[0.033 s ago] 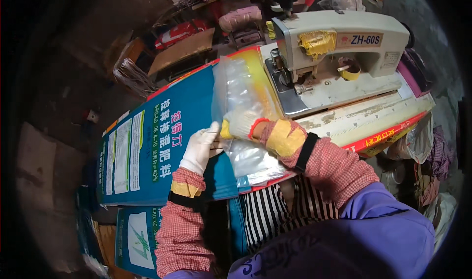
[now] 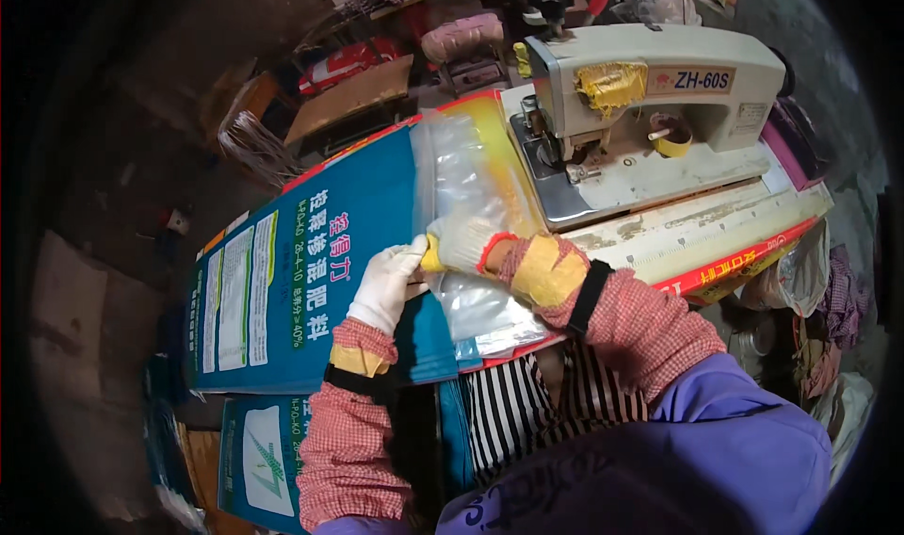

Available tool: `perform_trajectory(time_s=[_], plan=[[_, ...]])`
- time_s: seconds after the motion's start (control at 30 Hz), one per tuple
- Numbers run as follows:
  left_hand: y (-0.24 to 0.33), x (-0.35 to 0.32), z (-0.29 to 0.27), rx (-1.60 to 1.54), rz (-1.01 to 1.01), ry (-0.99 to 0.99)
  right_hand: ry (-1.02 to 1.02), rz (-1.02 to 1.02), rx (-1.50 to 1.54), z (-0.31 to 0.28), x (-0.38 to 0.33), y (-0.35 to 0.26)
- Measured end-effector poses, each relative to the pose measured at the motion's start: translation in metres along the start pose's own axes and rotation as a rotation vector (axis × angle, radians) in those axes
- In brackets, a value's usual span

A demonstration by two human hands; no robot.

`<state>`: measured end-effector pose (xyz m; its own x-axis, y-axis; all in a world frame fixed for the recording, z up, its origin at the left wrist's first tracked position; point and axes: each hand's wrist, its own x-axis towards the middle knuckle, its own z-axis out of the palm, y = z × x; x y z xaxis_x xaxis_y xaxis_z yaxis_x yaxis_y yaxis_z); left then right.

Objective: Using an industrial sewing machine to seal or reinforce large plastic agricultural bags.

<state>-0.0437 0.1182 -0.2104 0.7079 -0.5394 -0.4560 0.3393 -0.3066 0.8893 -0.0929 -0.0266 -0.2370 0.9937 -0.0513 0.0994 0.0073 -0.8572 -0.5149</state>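
A blue printed sack (image 2: 367,196) lies flat across the worktable, and a clear plastic liner (image 2: 480,311) sticks out past its right edge. My left hand (image 2: 381,285), in a white glove, has its fingers pinched together at the border between sack and liner. Right beside it, my right hand (image 2: 468,243) wears a knitted glove with yellow wrapping on a finger and a red cuff edge. Its fingers are closed on the liner, and the two hands' fingertips meet. How much sack fabric is caught in the pinch is hidden.
A white sewing machine (image 2: 659,92) stands at the right, its needle end close to the liner. A pale ruled board (image 2: 687,219) runs along the table's near right edge. More blue sacks (image 2: 264,450) lie lower left. A padded pink stool (image 2: 461,36) stands behind the table.
My left fingertips have edged slightly right, up against the yellow-wrapped finger of my right hand. The sack and liner look almost unmoved.
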Motion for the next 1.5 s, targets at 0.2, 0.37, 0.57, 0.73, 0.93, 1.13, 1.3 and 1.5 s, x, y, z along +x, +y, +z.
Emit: perform_trajectory(time_s=[0.2, 0.37, 0.57, 0.73, 0.93, 1.13, 1.3, 1.5], plan=[[0.012, -0.009, -0.055, -0.382, 0.673, -0.155, 0.016, 0.246, -0.012, -0.022, -0.037, 0.012], [0.02, -0.027, -0.079, -0.183, 0.573, -0.064, 0.031, 0.345, -0.023, -0.015, -0.033, 0.008], [0.006, -0.015, -0.018, -0.271, 0.206, -0.055, -0.128, 0.521, 0.792, 0.007, -0.03, 0.022], [0.001, -0.005, 0.002, 0.166, 0.109, -0.145, -0.158, 0.199, 0.168, -0.017, -0.036, -0.007], [0.013, -0.006, -0.064, 0.247, 0.638, 0.115, -0.11, 0.292, 0.183, -0.026, -0.044, -0.006], [0.039, -0.052, -0.042, 0.286, 0.59, 0.292, 0.169, 0.264, 0.354, -0.029, -0.045, -0.026], [0.01, -0.028, -0.019, 0.166, 0.588, 0.096, 0.147, 0.314, 0.473, -0.029, -0.013, -0.042], [0.007, -0.023, -0.02, 0.027, 0.604, 0.115, 0.028, 0.293, 0.452, -0.023, -0.009, -0.023]])
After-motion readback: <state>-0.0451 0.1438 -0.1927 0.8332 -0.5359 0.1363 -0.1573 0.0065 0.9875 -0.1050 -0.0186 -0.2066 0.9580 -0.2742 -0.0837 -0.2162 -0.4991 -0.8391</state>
